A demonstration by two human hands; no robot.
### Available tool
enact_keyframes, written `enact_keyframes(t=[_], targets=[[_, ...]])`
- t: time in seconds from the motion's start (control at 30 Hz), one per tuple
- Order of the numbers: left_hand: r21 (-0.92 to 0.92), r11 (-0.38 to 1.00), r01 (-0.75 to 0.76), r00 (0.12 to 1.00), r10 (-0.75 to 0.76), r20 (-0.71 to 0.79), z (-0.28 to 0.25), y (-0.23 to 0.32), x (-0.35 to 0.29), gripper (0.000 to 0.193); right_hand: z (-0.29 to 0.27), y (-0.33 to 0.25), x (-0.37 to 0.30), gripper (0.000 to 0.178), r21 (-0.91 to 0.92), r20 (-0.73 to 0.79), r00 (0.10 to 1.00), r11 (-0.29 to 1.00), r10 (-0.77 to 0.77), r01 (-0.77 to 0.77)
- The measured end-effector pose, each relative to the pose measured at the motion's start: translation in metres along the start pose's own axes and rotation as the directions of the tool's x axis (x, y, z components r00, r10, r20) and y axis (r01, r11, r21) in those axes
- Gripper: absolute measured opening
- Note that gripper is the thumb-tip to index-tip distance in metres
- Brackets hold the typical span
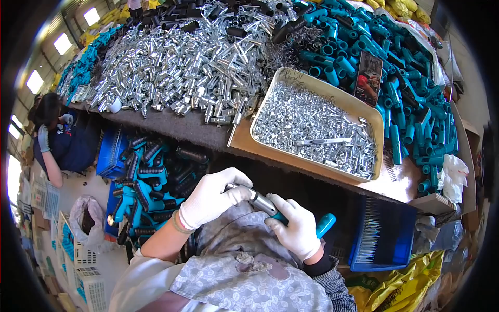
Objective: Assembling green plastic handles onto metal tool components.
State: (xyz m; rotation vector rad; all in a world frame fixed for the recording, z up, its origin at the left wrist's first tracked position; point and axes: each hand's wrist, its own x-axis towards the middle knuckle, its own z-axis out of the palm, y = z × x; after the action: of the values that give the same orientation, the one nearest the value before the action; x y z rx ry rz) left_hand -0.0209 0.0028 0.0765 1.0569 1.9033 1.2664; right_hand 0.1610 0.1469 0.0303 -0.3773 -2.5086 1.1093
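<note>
Both of my hands wear white gloves and are closed on one tool in front of my apron. The tool has a silver metal barrel (264, 204) and a teal body; I cannot make out its exact kind. My left hand (208, 200) pinches the barrel's metal end between thumb and fingers. My right hand (295, 228) wraps round the teal part, and a rounded teal handle (326, 224) sticks out past its wrist side. The fingers hide much of the tool's middle. Just beyond my hands, a beige tray (257, 136) holds many small silver parts and metal tweezers (325, 141).
Silver metal tubes (182, 67) and teal plastic bodies (343, 67) heap the table, a phone (368, 78) among them. Below left, a blue bin (110, 156) holds black-and-teal handles. At right, another blue bin (387, 260) holds long metal rods. A person (62, 140) sits far left.
</note>
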Motion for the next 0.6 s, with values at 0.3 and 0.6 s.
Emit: enact_keyframes(t=[0.3,0.6], targets=[[0.128,0.991,0.046,0.982,-0.069,0.178,0.007,0.001,0.008,0.017,-0.007,0.011,-0.008,0.052,-0.183,0.044,0.997,0.981,-0.062,0.069],[0.289,0.694,-0.660,0.749,0.576,0.327,0.003,0.002,0.011,0.036,-0.023,0.029,-0.010,0.043,0.307,0.286,0.958,0.948,-0.011,-0.080]])
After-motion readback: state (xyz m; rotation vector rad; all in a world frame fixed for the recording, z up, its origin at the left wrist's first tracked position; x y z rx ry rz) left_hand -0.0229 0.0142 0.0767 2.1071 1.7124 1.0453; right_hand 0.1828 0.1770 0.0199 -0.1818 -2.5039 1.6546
